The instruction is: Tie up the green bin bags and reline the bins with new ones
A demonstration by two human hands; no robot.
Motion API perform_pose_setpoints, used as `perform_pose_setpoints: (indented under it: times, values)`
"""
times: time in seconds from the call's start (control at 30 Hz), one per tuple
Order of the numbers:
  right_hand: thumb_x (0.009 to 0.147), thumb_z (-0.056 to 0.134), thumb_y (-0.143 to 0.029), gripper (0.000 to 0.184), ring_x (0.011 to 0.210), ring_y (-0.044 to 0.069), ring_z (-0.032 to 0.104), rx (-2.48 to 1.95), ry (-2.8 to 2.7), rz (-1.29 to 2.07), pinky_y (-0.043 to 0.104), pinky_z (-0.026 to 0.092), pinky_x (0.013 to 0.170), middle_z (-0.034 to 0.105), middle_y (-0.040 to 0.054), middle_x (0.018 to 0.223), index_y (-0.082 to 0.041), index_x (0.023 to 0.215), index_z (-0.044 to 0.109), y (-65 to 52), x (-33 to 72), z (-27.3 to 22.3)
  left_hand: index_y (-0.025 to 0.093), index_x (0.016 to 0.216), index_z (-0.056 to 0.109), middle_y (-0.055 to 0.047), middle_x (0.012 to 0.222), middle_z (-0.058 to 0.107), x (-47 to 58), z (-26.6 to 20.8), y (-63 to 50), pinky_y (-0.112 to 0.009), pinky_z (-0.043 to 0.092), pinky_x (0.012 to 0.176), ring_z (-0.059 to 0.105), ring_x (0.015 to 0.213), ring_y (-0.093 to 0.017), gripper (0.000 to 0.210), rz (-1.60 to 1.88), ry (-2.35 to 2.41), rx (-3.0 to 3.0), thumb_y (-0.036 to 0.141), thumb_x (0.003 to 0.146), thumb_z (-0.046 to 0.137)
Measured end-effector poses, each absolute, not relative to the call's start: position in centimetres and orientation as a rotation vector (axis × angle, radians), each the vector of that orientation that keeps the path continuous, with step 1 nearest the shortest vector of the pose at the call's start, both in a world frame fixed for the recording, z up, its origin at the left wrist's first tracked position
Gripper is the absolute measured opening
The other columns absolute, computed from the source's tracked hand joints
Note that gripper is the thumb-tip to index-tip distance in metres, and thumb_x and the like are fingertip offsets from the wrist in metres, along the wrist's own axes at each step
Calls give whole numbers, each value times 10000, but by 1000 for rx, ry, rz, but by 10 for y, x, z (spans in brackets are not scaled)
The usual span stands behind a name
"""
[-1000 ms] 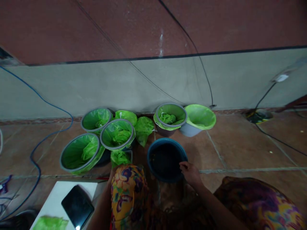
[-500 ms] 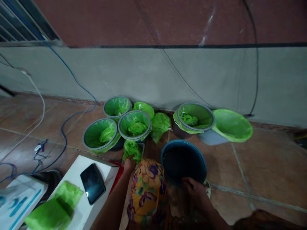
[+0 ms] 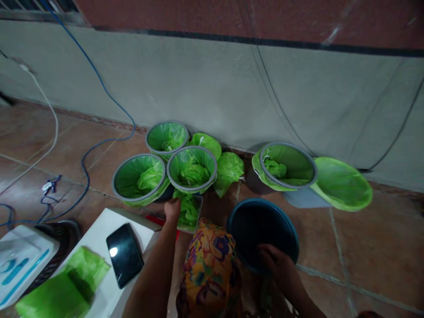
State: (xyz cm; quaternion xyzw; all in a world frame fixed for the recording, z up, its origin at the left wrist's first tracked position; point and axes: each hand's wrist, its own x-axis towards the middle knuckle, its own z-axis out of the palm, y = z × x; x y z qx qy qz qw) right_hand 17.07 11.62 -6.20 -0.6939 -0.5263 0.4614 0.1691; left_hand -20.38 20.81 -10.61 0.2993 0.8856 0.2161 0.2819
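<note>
My left hand (image 3: 172, 209) is closed on an edge of a crumpled green plastic bag (image 3: 188, 211), which lies in a small clear tray (image 3: 200, 206). My right hand (image 3: 274, 260) is at the near rim of a dark blue bucket (image 3: 290, 221), its fingers curled over that rim. The bucket's inside is dark and shows no liner. Just beyond my left hand stand grey-rimmed bins lined with green bags, among them a front bin (image 3: 214, 176) and a left bin (image 3: 114, 187). My knee, under flowered cloth (image 3: 208, 269), is between my hands.
Another lined bin (image 3: 313, 174) and a bin lying tilted (image 3: 344, 185) are by the wall. Loose green bags (image 3: 228, 170) lie on the floor. At left, a white box (image 3: 106, 221) carries a phone (image 3: 124, 256) and folded green bags (image 3: 53, 296). A blue cable (image 3: 86, 163) crosses the floor.
My left hand has moved slightly up and left at the green bag, uncovering more of the tray. My right hand stays at the bucket's near rim. The view has tilted down.
</note>
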Motion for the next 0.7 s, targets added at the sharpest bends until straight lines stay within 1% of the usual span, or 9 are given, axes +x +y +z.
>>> perform_pose_setpoints:
  times: [0.1, 0.2, 0.27, 0.33, 0.43, 0.53, 0.63, 0.67, 0.7]
  values:
    - [771, 572, -494, 371, 745, 235, 695, -1940, -1431, 1310, 336, 527, 703, 747, 62, 841, -204, 936, 733, 135, 166, -54, 134, 1052, 730, -100, 1069, 730, -205, -94, 191, -297, 498, 899, 671, 1004, -244, 289, 771, 2426, 820, 306, 887, 567]
    - [793, 575, -498, 397, 752, 218, 701, -1859, -1396, 1330, 331, 533, 725, 742, 62, 881, -190, 997, 719, 155, 157, -40, 148, 1024, 749, -90, 1077, 740, -209, -80, 180, -289, 499, 906, 683, 980, -227, 297, 1008, 2433, 856, 319, 844, 587]
    - [799, 583, -497, 394, 734, 210, 699, -1815, -1408, 1322, 333, 536, 724, 739, 61, 882, -188, 1004, 717, 166, 150, -30, 138, 992, 754, -92, 1056, 747, -214, -71, 180, -296, 497, 923, 682, 993, -225, 295, 1158, 2381, 858, 319, 826, 590]
    - [797, 589, -487, 379, 722, 208, 699, -1780, -1430, 1316, 335, 537, 719, 741, 64, 880, -189, 991, 720, 173, 144, -23, 130, 925, 761, -96, 989, 759, -220, -60, 184, -321, 501, 926, 687, 978, -235, 281, 1278, 2269, 863, 332, 799, 612]
    - [803, 586, -462, 352, 729, 206, 701, -1758, -1459, 1330, 333, 539, 724, 746, 67, 893, -198, 991, 721, 177, 138, -19, 139, 786, 763, -86, 863, 766, -225, -37, 190, -355, 511, 898, 699, 892, -244, 234, 1295, 2040, 912, 351, 721, 691]
    - [821, 564, -447, 326, 751, 208, 698, -1684, -1510, 1366, 334, 544, 727, 746, 68, 897, -202, 970, 720, 183, 126, -14, 157, 843, 768, -63, 929, 765, -220, -6, 193, -344, 507, 890, 685, 927, -227, 274, 1444, 1859, 900, 389, 708, 714]
    - [828, 565, -433, 306, 829, 210, 685, -1478, -1662, 1377, 341, 536, 770, 736, 75, 939, -199, 964, 708, 201, 93, 1, 161, 855, 770, -62, 906, 763, -207, 23, 197, -318, 522, 800, 679, 867, -211, 302, 1427, 1696, 799, 413, 694, 728]
    - [823, 586, -423, 312, 847, 202, 678, -1408, -1742, 1381, 339, 529, 786, 732, 76, 981, -199, 1010, 696, 210, 76, 7, 163, 869, 772, -63, 903, 762, -201, 30, 199, -309, 521, 786, 677, 852, -204, 304, 1409, 1643, 796, 408, 695, 729]
    - [804, 621, -411, 360, 827, 188, 672, -1352, -1802, 1387, 335, 526, 777, 720, 84, 1042, -195, 1087, 670, 219, 56, 13, 164, 888, 772, -65, 907, 761, -195, 36, 200, -303, 518, 782, 674, 844, -199, 304, 1391, 1592, 814, 399, 701, 725]
